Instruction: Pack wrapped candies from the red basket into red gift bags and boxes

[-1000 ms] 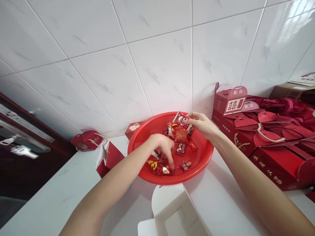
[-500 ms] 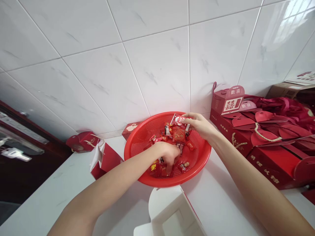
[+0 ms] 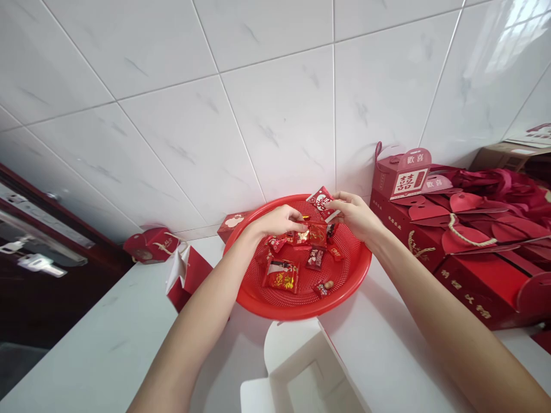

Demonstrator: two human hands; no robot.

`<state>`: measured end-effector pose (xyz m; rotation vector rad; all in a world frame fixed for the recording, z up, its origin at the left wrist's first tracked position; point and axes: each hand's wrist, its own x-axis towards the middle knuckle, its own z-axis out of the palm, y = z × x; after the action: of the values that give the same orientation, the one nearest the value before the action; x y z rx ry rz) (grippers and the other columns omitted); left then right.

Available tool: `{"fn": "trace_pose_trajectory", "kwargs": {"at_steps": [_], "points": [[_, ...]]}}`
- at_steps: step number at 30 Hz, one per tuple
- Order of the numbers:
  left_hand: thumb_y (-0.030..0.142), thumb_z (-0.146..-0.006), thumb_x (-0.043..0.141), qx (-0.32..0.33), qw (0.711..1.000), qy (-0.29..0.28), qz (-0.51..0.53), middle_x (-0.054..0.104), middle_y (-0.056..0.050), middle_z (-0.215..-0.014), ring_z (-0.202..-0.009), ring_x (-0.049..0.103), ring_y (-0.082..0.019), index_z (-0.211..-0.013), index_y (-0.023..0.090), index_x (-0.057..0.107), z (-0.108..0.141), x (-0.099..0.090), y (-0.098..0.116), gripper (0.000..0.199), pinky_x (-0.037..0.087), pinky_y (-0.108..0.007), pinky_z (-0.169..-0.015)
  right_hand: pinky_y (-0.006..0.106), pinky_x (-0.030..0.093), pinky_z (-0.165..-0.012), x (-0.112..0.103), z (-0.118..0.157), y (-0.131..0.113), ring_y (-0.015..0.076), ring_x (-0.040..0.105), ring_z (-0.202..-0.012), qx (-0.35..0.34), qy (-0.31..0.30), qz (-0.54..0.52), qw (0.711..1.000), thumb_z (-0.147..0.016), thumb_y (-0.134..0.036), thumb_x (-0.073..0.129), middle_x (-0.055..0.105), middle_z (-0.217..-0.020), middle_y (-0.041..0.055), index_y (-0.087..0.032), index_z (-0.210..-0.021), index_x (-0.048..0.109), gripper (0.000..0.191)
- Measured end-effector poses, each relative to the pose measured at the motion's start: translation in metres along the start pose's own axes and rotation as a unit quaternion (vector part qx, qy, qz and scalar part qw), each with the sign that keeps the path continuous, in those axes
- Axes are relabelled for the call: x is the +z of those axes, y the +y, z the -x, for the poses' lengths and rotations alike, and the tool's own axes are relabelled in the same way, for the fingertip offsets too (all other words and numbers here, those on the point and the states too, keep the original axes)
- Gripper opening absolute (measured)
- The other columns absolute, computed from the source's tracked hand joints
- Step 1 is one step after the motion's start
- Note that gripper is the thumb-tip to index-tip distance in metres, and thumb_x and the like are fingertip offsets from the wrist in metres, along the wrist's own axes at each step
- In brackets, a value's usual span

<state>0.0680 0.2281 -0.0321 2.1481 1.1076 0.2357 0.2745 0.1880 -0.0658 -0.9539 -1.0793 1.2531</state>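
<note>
A round red plastic basket (image 3: 301, 313) stands against the tiled wall with red-wrapped snacks inside. Over its far side, my left hand (image 3: 279, 221) pinches a small red candy packet (image 3: 302, 237). My right hand (image 3: 355, 215) grips a red and white snack packet (image 3: 321, 201) above the basket's far right rim. Lower in the basket lie a larger red packet with yellow lettering (image 3: 282, 277), a dark red packet (image 3: 315, 258) and a small wrapped piece (image 3: 322, 288). Just in front of the basket, an open white box (image 3: 288, 347) shows its inside.
Red gift boxes (image 3: 469, 287) with rope handles crowd the right side, a small box (image 3: 400, 175) on top. On the left are a red paper bag (image 3: 193, 275) and a red box (image 3: 150, 244). Behind the basket sits another red box (image 3: 235, 225). Keys (image 3: 41, 264) hang far left.
My left hand has risen from the basket's near middle to its far side and now holds a small red packet. The right hand's packet has lifted and moved slightly right.
</note>
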Motion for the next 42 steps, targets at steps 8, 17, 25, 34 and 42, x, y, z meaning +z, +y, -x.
{"fn": "trace_pose_trajectory", "kwargs": {"at_steps": [8, 17, 25, 34, 42], "points": [[0.047, -0.068, 0.079, 0.06, 0.982, 0.082, 0.16, 0.072, -0.004, -0.082, -0.078, 0.063, -0.018, -0.078, 0.013, 0.07, -0.004, 0.004, -0.002, 0.036, 0.048, -0.034, -0.08, 0.022, 0.056, -0.053, 0.001, 0.003, -0.003, 0.0117, 0.064, -0.059, 0.007, -0.001, -0.023, 1.0, -0.068, -0.017, 0.079, 0.07, -0.074, 0.0009, -0.018, -0.073, 0.063, 0.017], [0.044, -0.077, 0.072, 0.08, 0.991, 0.061, 0.086, 0.076, -0.009, -0.097, -0.09, 0.067, -0.023, -0.095, 0.011, 0.072, -0.003, 0.001, -0.006, 0.037, 0.051, -0.034, -0.082, 0.021, 0.053, -0.051, 0.003, 0.007, -0.005, 0.0109, 0.064, -0.057, 0.014, -0.024, 0.003, 1.0, -0.071, -0.017, 0.079, 0.071, -0.074, 0.0022, -0.015, -0.078, 0.07, 0.011], [0.01, -0.064, 0.063, -0.071, 0.98, -0.077, -0.171, 0.078, -0.001, -0.095, -0.091, 0.07, -0.02, -0.098, 0.018, 0.075, -0.001, 0.003, -0.009, 0.037, 0.048, -0.021, -0.071, 0.021, 0.053, -0.049, 0.004, 0.007, -0.005, 0.0109, 0.063, -0.056, 0.01, -0.021, 0.008, 1.0, -0.069, -0.016, 0.079, 0.071, -0.073, 0.0014, -0.015, -0.076, 0.07, 0.012], [0.03, -0.073, 0.079, 0.04, 0.978, -0.13, -0.159, 0.074, -0.003, -0.086, -0.077, 0.067, -0.02, -0.11, 0.018, 0.075, -0.005, 0.048, 0.014, 0.039, 0.045, -0.025, -0.067, 0.02, 0.052, -0.05, 0.002, 0.005, -0.002, 0.0118, 0.064, -0.058, -0.007, -0.023, 0.009, 1.0, -0.068, -0.02, 0.083, 0.073, -0.074, 0.0029, -0.017, -0.075, 0.069, 0.016], [0.046, -0.069, 0.083, 0.0, 0.966, -0.138, -0.217, 0.071, -0.002, -0.079, -0.07, 0.063, -0.021, -0.101, 0.021, 0.074, -0.008, 0.052, 0.008, 0.042, 0.038, -0.027, -0.062, 0.021, 0.053, -0.052, 0.001, 0.005, -0.003, 0.013, 0.066, -0.06, -0.008, -0.028, 0.014, 0.999, -0.069, -0.022, 0.083, 0.072, -0.073, 0.0029, -0.017, -0.078, 0.069, 0.017]]}}
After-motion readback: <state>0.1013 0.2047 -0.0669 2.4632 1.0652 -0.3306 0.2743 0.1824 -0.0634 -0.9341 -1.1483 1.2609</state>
